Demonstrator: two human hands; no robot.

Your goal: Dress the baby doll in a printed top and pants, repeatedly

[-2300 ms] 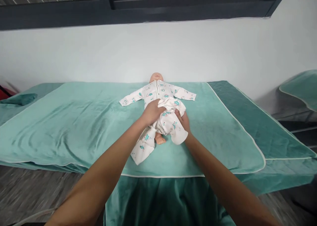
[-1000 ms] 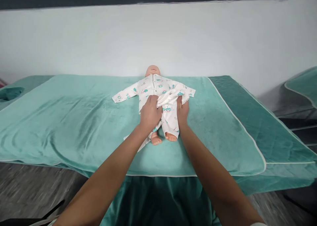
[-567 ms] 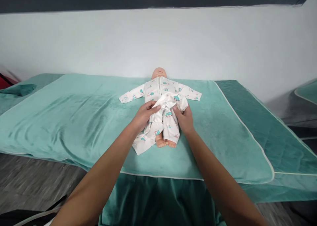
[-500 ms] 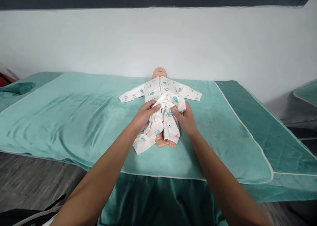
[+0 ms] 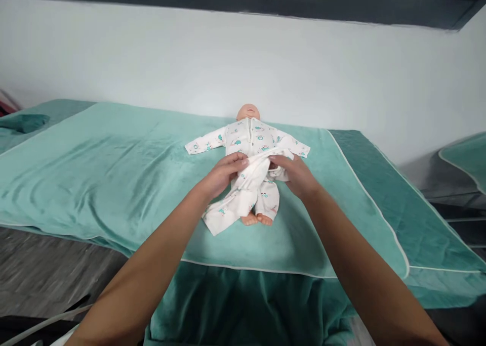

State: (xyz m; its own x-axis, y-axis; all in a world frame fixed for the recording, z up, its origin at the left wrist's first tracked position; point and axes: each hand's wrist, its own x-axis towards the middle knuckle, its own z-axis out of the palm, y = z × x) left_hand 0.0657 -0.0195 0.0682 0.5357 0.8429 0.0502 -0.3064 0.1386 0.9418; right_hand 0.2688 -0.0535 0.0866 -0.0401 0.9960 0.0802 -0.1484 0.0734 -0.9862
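Note:
A baby doll [image 5: 248, 112] lies on its back on a teal blanket [image 5: 114, 164], head toward the wall. It wears a white romper [image 5: 250, 136] with teal prints, sleeves spread to both sides. My left hand [image 5: 223, 173] pinches the romper's cloth at the doll's waist. My right hand [image 5: 296, 173] grips the same bunched cloth from the other side and lifts it a little. One romper leg [image 5: 224, 215] lies empty to the left, and the doll's bare feet [image 5: 257, 218] show below.
The blanket covers a bed that stands against a white wall [image 5: 243, 62]. A darker teal cover [image 5: 383, 184] shows at the right. A folded teal cloth [image 5: 23, 122] lies far left. Another teal-covered bed [image 5: 465, 156] stands at the right edge. Grey floor [image 5: 45, 270] lies below left.
Both hands have moved up from the doll's legs to its waist and now hold the cloth raised between them. The doll's second foot has come into sight.

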